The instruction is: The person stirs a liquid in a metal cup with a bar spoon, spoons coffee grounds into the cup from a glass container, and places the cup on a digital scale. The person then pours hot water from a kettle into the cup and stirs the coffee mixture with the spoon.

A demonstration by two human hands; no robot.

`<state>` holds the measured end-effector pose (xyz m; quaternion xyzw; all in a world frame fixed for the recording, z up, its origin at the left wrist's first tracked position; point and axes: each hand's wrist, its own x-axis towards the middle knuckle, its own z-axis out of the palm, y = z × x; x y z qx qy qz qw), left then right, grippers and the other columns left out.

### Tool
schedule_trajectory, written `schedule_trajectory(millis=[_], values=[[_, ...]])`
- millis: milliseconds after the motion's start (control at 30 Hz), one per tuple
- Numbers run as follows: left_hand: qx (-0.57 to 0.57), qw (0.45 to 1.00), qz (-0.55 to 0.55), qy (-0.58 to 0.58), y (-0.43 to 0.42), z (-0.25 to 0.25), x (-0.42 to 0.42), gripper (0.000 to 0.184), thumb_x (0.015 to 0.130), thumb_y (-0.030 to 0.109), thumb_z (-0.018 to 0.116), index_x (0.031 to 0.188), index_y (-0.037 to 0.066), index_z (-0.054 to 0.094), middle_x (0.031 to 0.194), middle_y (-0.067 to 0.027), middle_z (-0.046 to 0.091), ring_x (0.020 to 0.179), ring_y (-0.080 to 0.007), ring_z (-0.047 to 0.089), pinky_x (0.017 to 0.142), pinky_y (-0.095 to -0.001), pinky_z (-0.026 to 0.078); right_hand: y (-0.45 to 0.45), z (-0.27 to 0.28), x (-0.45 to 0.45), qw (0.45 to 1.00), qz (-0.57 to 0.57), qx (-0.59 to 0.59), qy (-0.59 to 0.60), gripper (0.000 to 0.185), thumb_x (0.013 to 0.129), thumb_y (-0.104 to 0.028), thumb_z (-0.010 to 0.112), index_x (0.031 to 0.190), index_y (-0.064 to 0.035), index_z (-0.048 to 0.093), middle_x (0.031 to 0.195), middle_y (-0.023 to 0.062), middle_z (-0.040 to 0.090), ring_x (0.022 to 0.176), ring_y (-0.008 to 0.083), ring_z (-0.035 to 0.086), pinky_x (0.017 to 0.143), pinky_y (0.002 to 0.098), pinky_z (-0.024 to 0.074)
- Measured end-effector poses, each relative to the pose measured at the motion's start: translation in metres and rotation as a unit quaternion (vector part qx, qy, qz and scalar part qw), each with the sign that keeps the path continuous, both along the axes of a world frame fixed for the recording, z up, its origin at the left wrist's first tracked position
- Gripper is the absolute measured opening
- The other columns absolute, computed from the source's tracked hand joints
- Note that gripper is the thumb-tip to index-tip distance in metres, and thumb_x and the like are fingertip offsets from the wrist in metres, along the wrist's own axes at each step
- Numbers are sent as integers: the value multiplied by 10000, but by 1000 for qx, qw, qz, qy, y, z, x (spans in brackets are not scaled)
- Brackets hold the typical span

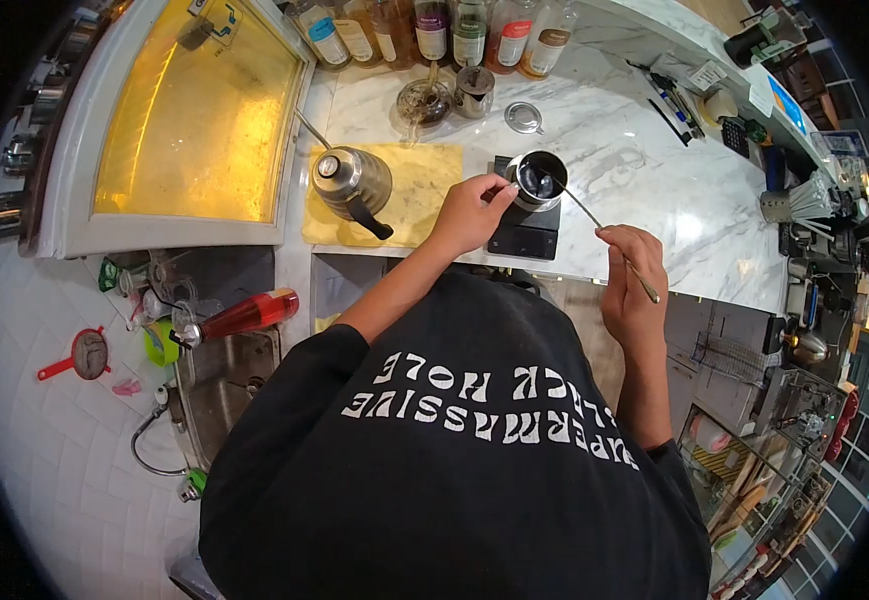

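A metal cup (537, 205) with dark liquid inside stands on a black scale (523, 242) near the counter's front edge. My left hand (475, 212) is closed at the cup's left side, thumb and fingers pinched against its rim. In my right hand (635, 275) is a long thin-handled spoon (583, 207), held partway along its handle. The spoon slants down leftward, and its lower end is inside the cup. Behind the cup lies a small round metal lid or strainer (524, 118).
A gooseneck kettle (352, 182) rests on a yellow cloth (430, 165) to the left. A glass pot (425, 102) and a small metal pitcher (474, 92) stand behind, before several bottles (433, 30). Pens (673, 105) lie at the right; a sink (217, 400) is at the left.
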<state>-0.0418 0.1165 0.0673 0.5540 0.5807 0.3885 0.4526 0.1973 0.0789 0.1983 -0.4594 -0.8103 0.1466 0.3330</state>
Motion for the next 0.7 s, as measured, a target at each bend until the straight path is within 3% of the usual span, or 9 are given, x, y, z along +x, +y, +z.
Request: schedule_trajectory(millis=[300,400,500,600,700], values=[[-5,1000,22,19,-1,8,1,276,966,272,706,1063,15,730,931,-96,751,881,-177,689,807,-328,528,-12,-6,2,999,36,26,-21,215,896,81,603,1081,-27,624,1060,130,709,1030,307,664,937,424,451],[45,997,54,12,-2,2,5,258,955,283,703,996,31,734,805,-125,730,712,-221,685,691,-340,533,-15,-4,0,999,39,15,-30,191,921,79,567,1072,-18,632,1080,146,718,1050,318,666,951,418,466],[53,997,60,24,-3,1,6,253,954,282,705,992,33,736,790,-125,726,698,-221,683,680,-338,533,-16,-2,-1,999,37,8,-30,193,920,78,569,1076,-18,629,1080,147,718,1046,317,667,950,415,464],[-10,998,38,38,-2,8,4,278,955,274,717,1066,20,737,922,-104,757,863,-190,701,785,-330,533,-16,-2,-1,999,41,11,-26,208,903,82,592,1081,-20,623,1070,138,714,1037,309,666,943,418,453],[-13,998,42,35,-2,9,5,276,955,273,716,1064,20,737,917,-104,755,861,-190,701,783,-331,534,-17,-3,-1,999,45,22,-20,243,869,88,635,1083,-25,614,1050,121,706,1019,293,663,932,424,429]])
